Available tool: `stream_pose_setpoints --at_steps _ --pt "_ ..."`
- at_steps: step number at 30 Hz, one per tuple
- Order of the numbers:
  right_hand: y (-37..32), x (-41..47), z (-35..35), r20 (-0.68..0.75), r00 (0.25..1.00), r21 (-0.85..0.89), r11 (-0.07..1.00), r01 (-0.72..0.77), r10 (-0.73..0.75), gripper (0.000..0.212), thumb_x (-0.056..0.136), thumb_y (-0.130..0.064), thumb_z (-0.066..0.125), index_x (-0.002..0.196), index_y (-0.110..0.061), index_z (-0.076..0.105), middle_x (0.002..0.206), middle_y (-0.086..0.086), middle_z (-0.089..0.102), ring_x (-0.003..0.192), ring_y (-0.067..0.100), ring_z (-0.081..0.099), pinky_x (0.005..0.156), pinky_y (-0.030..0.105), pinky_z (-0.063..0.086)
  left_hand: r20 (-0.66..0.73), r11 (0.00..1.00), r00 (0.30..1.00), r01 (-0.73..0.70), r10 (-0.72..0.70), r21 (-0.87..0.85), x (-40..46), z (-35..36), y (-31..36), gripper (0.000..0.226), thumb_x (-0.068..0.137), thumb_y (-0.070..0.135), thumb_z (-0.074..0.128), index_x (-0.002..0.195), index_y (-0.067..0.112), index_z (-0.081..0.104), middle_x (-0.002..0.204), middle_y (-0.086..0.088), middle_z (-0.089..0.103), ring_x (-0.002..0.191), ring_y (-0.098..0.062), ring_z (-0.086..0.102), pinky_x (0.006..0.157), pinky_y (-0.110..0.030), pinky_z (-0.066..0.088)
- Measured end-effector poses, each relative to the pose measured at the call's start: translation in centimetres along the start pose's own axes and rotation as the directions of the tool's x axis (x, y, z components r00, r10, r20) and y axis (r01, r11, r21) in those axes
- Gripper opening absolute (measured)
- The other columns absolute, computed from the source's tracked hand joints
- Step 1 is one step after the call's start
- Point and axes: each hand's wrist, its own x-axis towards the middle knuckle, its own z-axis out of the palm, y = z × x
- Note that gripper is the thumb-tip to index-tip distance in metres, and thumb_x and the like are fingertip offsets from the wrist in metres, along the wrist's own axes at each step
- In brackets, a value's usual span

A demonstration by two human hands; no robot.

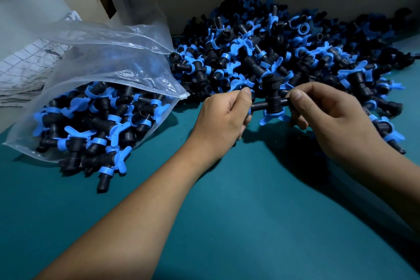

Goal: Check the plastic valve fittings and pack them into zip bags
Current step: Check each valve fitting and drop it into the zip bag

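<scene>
Head view: both hands, left (223,116) and right (322,109), pinch a light, stiff fitting (271,107) by its stubs.

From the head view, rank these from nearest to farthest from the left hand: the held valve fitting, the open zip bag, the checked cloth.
From the left hand:
1. Held valve fitting: pinched at its left end, right hand on the other.
2. Zip bag: on the green table's left.
3. Checked cloth: far left, behind the bag.
</scene>
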Motion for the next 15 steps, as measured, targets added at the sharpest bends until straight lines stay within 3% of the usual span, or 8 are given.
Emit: stream_pose_setpoints --at_steps 4,7,12,15 --pt "0.33 0.18 -0.11 -0.022 1.0 0.002 1.0 -0.009 0.009 0.02 0.108 -0.031 0.056 0.098 -0.018 0.067 0.068 -0.012 0.061 0.061 0.0 0.056 0.061 0.012 0.043 0.03 0.994 0.997 -0.074 0.072 0.081 -0.19 -0.1 0.22 0.031 0.106 0.037 0.052 0.082 0.021 0.06 0.067 0.005 0.063 0.061 -0.011 0.059 0.055 -0.028 0.045" --pt "0.34 0.17 -0.12 -0.015 1.0 -0.024 1.0 -0.017 0.017 0.019 0.107 -0.031 0.057 0.102 -0.016 0.067 0.066 -0.01 0.06 0.054 -0.001 0.053 0.053 0.008 0.038 0.072 0.929 0.968 -0.252 0.241 0.27 -0.27 0.15 0.48 0.011 0.101 0.027 0.059 0.103 0.017 0.064 0.09 0.01 0.061 0.086 -0.014 0.059 0.076 -0.039 0.05" --pt "0.37 0.14 0.21 -0.014 1.0 0.002 1.0 0.003 -0.003 0.015 0.107 -0.024 0.058 0.104 -0.012 0.066 0.068 -0.006 0.06 0.056 0.0 0.053 0.056 0.009 0.039 0.082 0.898 0.956 -0.294 0.283 0.327 -0.38 0.44 0.38 0.032 0.099 0.042 0.065 0.127 0.027 0.058 0.115 0.013 0.059 0.108 -0.012 0.061 0.09 -0.04 0.052" --pt "0.61 0.12 0.22 0.007 0.999 -0.047 0.998 0.042 -0.041 0.009 0.106 -0.028 0.061 0.103 -0.021 0.067 0.069 -0.005 0.065 0.059 0.002 0.055 0.058 0.013 0.042 0.045 0.903 0.957 -0.285 0.286 0.321 -0.37 0.29 0.46 0.038 0.103 0.047 0.06 0.137 0.029 0.057 0.122 0.015 0.062 0.116 -0.009 0.061 0.096 -0.037 0.052"
